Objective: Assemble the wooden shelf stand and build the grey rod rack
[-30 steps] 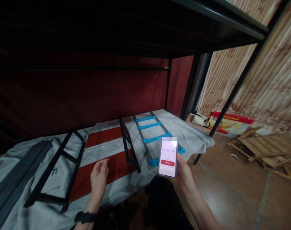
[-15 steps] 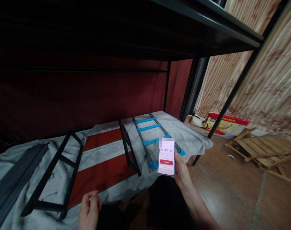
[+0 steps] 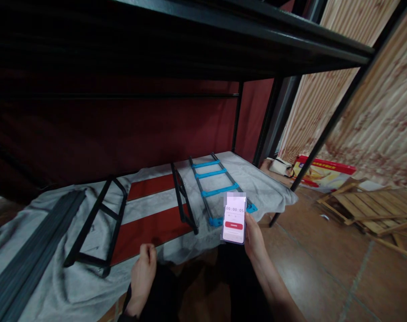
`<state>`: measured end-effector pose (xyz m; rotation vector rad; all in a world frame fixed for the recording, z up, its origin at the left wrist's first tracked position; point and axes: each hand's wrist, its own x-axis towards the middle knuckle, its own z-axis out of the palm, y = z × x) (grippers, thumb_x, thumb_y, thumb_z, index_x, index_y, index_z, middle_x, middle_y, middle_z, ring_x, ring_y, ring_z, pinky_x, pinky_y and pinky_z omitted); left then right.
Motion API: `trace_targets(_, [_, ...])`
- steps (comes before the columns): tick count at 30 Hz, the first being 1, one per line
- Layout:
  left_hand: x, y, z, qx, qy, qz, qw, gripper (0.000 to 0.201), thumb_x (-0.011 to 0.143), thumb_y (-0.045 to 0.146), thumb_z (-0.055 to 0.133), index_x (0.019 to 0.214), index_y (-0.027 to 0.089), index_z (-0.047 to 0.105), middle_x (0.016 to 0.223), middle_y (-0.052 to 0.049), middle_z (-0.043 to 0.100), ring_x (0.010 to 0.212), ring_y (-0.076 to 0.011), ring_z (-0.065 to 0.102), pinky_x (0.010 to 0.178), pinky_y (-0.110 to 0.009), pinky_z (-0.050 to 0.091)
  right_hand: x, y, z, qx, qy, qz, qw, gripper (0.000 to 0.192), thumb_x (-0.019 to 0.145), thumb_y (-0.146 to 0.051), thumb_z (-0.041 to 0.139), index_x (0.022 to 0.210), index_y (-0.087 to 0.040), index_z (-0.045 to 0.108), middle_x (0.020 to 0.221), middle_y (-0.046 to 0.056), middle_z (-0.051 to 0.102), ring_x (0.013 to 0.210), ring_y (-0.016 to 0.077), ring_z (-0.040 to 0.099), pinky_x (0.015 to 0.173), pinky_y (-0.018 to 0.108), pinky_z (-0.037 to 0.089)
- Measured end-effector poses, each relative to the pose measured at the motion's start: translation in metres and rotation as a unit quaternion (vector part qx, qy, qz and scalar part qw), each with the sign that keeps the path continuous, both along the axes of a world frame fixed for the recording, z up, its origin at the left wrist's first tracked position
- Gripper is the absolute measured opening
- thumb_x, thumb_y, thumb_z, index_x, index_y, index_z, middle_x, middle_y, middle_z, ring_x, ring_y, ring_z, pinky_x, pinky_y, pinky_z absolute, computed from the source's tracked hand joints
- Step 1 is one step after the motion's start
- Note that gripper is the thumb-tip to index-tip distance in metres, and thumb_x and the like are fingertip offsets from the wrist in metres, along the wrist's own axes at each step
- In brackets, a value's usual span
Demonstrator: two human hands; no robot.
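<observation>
My right hand (image 3: pixel 255 237) is closed around a smartphone (image 3: pixel 234 222), its lit screen facing me with a timer reading 00:00:05 and a red button. My left hand (image 3: pixel 144 267) is loosely curled with nothing visible in it, near the front edge of the nearer red-brown board (image 3: pixel 153 230). A second red-brown board (image 3: pixel 151 187) lies behind. Black metal side frames, one on the left (image 3: pixel 95 217) and one on the right (image 3: pixel 183 201), flank the boards. Beyond the phone lies a rack (image 3: pixel 210 173) with grey tubes and bright blue crosspieces, partly hidden by it.
Everything lies on a grey cloth (image 3: pixel 257 179) over a low bunk. Dark grey slats (image 3: pixel 39 250) rest at left. A black upper bunk frame (image 3: pixel 257 40) hangs overhead, with a slanting post at right. A folded wooden chair (image 3: pixel 367 208) and a red-yellow box (image 3: pixel 324 173) are on the floor.
The view has shifted slightly, so the boards and frames appear further right and higher. My left hand appears further right and up, still curled. The phone stays in my right hand.
</observation>
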<state>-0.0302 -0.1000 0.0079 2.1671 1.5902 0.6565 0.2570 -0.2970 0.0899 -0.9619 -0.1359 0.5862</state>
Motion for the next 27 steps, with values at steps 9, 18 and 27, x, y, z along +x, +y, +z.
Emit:
trace_targets(9, [0.004,-0.002,0.002,-0.005,0.11,-0.019,0.994,0.015,0.102,0.032,0.04,0.101,0.021,0.051,0.071,-0.002,0.065,0.056,-0.0165,0.059,0.056,-0.025,0.028,0.014,-0.004,-0.006,-0.011,0.011,0.001,1.0,0.036,0.072,-0.051,0.078,0.092,-0.022,0.072,0.09,0.0,0.077,0.081,0.0205,0.07,0.074,0.033,0.055])
trace_targets(18, [0.001,-0.002,0.0,-0.009,0.129,-0.017,0.991,0.018,0.101,0.034,0.041,0.1,0.021,0.053,0.073,-0.004,0.069,0.06,-0.0191,0.064,0.056,-0.026,0.03,0.018,0.0,-0.008,-0.016,0.016,0.005,1.0,0.033,0.074,-0.048,0.078,0.092,-0.022,0.072,0.089,0.0,0.077,0.079,0.0193,0.07,0.074,0.031,0.054])
trace_targets(27, [0.004,-0.004,0.007,-0.028,0.113,-0.006,0.993,0.018,0.1,0.035,0.043,0.101,0.021,0.054,0.082,-0.005,0.072,0.066,-0.0195,0.067,0.059,-0.025,0.034,0.023,0.002,-0.007,-0.023,0.014,0.024,0.999,0.032,0.075,-0.048,0.076,0.093,-0.022,0.072,0.089,-0.001,0.076,0.079,0.0194,0.069,0.074,0.031,0.054])
